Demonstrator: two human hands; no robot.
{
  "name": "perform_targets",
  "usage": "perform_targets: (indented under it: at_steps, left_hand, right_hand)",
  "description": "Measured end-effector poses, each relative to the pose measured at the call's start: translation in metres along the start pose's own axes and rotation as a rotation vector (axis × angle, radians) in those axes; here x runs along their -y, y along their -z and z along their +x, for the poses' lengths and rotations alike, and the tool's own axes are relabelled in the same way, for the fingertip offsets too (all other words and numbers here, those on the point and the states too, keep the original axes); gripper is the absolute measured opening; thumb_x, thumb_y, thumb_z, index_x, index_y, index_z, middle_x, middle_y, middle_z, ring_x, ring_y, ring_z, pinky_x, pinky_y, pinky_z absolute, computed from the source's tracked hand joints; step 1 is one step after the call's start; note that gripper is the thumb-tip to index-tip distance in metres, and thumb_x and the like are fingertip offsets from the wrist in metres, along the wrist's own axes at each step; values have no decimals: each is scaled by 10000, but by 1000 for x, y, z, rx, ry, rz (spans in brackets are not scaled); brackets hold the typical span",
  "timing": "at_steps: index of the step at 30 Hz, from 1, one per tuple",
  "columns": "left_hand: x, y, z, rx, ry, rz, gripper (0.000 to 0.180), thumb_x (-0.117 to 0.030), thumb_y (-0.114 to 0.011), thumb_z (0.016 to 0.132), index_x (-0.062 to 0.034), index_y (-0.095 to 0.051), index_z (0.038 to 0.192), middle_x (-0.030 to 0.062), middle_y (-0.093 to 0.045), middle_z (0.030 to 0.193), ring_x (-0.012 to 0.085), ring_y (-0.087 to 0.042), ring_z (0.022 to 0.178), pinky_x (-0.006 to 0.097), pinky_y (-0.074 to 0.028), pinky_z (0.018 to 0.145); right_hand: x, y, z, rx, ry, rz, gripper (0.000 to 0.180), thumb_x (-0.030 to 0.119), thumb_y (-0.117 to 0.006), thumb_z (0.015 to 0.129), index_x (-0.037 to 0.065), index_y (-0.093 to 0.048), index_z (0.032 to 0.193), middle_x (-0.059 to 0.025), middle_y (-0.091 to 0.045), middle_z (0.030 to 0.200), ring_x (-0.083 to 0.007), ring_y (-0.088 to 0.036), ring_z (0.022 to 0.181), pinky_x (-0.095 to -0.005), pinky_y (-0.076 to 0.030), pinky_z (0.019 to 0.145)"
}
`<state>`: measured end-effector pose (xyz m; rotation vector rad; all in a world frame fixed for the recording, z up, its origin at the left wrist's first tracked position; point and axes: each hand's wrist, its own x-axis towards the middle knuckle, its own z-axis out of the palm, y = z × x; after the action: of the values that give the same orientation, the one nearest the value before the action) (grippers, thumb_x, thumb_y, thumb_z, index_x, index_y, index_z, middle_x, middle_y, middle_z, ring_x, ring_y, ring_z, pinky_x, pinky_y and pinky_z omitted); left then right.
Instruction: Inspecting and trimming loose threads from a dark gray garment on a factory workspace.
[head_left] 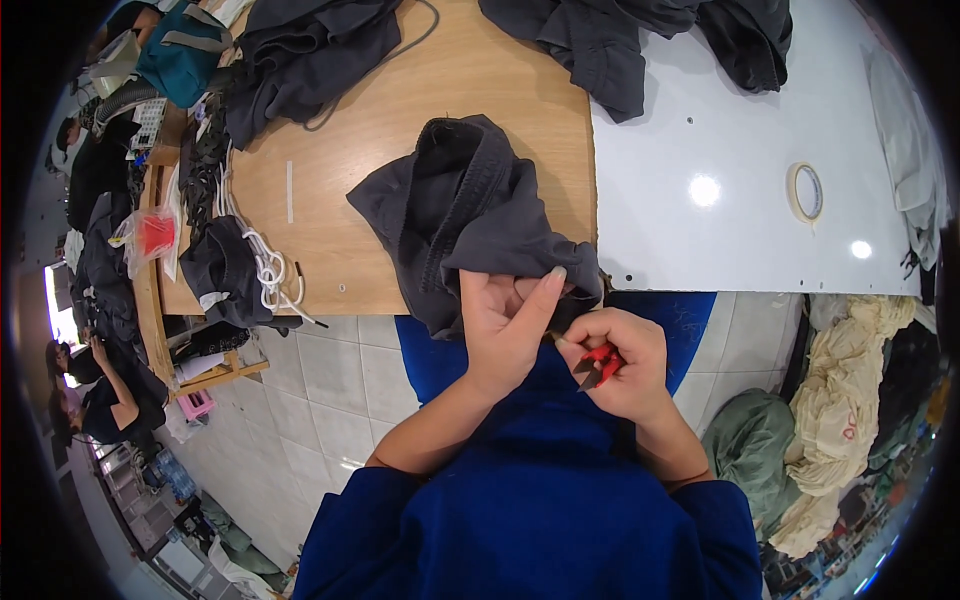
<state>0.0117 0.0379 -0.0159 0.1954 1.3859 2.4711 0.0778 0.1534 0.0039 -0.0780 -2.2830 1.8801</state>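
Note:
A dark grey garment with a gathered, elastic-looking opening lies bunched at the near edge of the wooden table, partly hanging over it. My left hand is closed on its near edge, thumb on top and the other fingers partly hidden in the folds. Close beside it, my right hand is wrapped round red-handled thread snips, whose dark blades point down and left. The right thumb and forefinger come together near the garment's lower right corner. Whether they also pinch a thread is too small to tell.
More dark garments lie at the back of the wooden table. White cords hang by its left edge. A tape roll rests on the white tabletop. Cream fabric is heaped at right; people sit at far left.

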Motion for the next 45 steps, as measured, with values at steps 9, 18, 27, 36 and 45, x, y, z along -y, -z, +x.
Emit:
perform_targets:
  at_steps: [9, 18, 27, 36, 45]
  left_hand:
    - [-8, -3, 1, -20, 101, -39, 472, 77, -476, 858, -48, -280, 1268, 161, -440, 1236, 237, -527, 1083, 387, -475, 895]
    - [-16, -1, 3, -50, 173, -46, 439, 46, -478, 871, -58, -298, 1257, 137, -501, 1174, 182, -568, 1000, 308, -519, 782]
    - [-15, -2, 3, -35, 155, -51, 451, 60, -505, 857, -42, -304, 1248, 137, -510, 1141, 167, -583, 953, 286, -519, 773]
    - [-16, -4, 2, -72, 159, -103, 464, 70, -527, 845, -33, -310, 1242, 140, -519, 1121, 165, -585, 949, 283, -513, 791]
    - [-14, 1, 1, 9, 161, -48, 487, 63, -496, 855, -41, -269, 1273, 167, -469, 1209, 221, -539, 1054, 358, -500, 850]
  right_hand:
    - [-5, 4, 6, -297, -52, 121, 405, -2, -676, 736, -10, -491, 1096, -95, -587, 850, -120, -561, 746, -227, -449, 659]
    - [-3, 14, 15, -336, 156, -424, 322, 24, -743, 616, 43, -639, 920, -78, -619, 816, -207, -580, 722, -274, -427, 626]
    - [-1, 13, 16, -358, 159, -420, 324, 25, -751, 605, 53, -646, 910, -68, -621, 808, -204, -571, 706, -277, -408, 612]
    - [-2, 14, 11, -309, 264, -370, 312, 7, -754, 604, 41, -647, 895, -77, -624, 806, -210, -573, 697, -273, -430, 603]
    - [-6, 14, 11, -340, 203, -351, 339, 9, -755, 612, 19, -651, 934, -90, -628, 817, -197, -582, 706, -254, -456, 605]
